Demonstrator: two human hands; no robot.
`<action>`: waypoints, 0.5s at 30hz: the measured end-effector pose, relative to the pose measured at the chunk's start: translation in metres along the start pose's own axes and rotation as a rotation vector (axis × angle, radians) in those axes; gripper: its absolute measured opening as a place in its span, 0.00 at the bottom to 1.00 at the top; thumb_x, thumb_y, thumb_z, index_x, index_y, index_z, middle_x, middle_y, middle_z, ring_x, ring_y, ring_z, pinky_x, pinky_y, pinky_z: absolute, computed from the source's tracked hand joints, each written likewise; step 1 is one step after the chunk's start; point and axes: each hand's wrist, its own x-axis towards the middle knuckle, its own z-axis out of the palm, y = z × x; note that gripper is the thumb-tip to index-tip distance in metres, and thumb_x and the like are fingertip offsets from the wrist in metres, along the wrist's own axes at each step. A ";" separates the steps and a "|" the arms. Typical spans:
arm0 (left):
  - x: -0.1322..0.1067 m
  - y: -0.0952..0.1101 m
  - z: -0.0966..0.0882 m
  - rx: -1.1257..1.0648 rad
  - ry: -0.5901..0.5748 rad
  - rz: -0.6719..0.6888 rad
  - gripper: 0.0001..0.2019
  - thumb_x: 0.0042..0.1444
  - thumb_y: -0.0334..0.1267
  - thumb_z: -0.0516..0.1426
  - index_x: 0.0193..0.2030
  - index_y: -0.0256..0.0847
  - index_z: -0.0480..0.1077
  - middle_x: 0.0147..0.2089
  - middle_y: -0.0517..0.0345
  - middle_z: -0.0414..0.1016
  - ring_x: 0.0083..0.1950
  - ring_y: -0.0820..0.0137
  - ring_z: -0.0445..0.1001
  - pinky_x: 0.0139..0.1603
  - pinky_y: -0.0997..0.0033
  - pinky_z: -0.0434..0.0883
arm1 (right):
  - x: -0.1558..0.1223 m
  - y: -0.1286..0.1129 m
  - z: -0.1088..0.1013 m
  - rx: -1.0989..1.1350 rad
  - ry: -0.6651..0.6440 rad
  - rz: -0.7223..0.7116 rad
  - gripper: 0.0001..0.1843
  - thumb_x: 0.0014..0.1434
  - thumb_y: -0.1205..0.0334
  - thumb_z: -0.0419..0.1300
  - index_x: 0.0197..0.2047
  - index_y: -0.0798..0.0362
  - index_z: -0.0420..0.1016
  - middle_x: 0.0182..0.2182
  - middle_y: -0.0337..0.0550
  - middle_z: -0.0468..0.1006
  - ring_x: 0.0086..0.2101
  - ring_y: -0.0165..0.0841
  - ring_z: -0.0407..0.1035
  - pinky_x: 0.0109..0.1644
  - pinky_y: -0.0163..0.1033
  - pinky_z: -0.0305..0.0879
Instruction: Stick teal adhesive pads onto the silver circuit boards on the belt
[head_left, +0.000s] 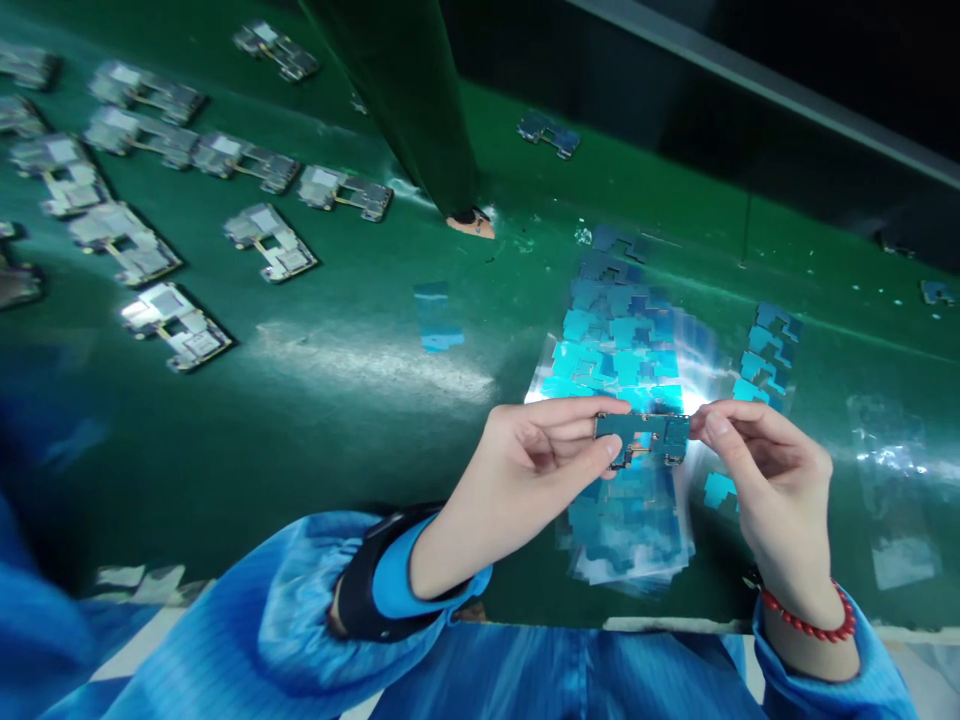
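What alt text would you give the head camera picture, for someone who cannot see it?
A left hand and right hand pinch a small teal circuit board by its ends above a stack of clear sheets carrying blue stickers, on a green table. Rows of silver-topped boards lie at upper left.

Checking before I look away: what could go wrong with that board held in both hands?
The circuit board is pinched only at its ends by the left hand and right hand, so it could slip or flex. Bare skin on it may leave smudges. A drop would likely hit the loose sticker sheets below and scatter them.
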 end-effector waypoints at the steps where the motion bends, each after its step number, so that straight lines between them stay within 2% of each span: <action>1: 0.000 0.000 0.000 -0.001 -0.001 -0.005 0.11 0.48 0.28 0.65 0.40 0.38 0.80 0.27 0.64 0.83 0.26 0.76 0.81 0.31 0.86 0.78 | 0.000 0.001 0.000 0.038 -0.023 0.020 0.04 0.60 0.62 0.64 0.38 0.47 0.81 0.33 0.37 0.83 0.35 0.26 0.78 0.40 0.26 0.75; 4: 0.000 -0.002 0.000 -0.010 0.001 -0.021 0.11 0.49 0.28 0.65 0.40 0.38 0.80 0.29 0.63 0.84 0.27 0.75 0.81 0.32 0.84 0.79 | 0.000 0.002 0.003 0.146 -0.129 0.070 0.09 0.60 0.59 0.65 0.44 0.43 0.81 0.38 0.39 0.84 0.38 0.28 0.79 0.41 0.28 0.76; 6: 0.000 -0.002 0.000 -0.008 -0.001 -0.020 0.11 0.48 0.28 0.65 0.40 0.38 0.80 0.28 0.64 0.83 0.26 0.75 0.81 0.31 0.84 0.79 | 0.000 0.000 0.006 0.164 -0.169 0.081 0.11 0.58 0.58 0.67 0.45 0.44 0.81 0.36 0.39 0.85 0.34 0.29 0.79 0.37 0.28 0.76; 10: -0.001 -0.002 0.000 0.027 -0.009 -0.006 0.11 0.49 0.28 0.64 0.40 0.38 0.80 0.24 0.66 0.82 0.25 0.75 0.80 0.31 0.82 0.80 | 0.000 -0.005 0.013 0.138 -0.166 0.100 0.10 0.53 0.59 0.70 0.41 0.47 0.83 0.25 0.37 0.83 0.26 0.31 0.78 0.30 0.31 0.78; 15: -0.002 -0.001 0.001 0.053 -0.015 -0.018 0.11 0.49 0.29 0.65 0.41 0.39 0.80 0.27 0.63 0.83 0.26 0.72 0.81 0.33 0.78 0.81 | -0.002 -0.006 0.014 0.137 -0.137 0.134 0.10 0.49 0.62 0.72 0.38 0.48 0.83 0.27 0.38 0.84 0.27 0.34 0.80 0.32 0.35 0.80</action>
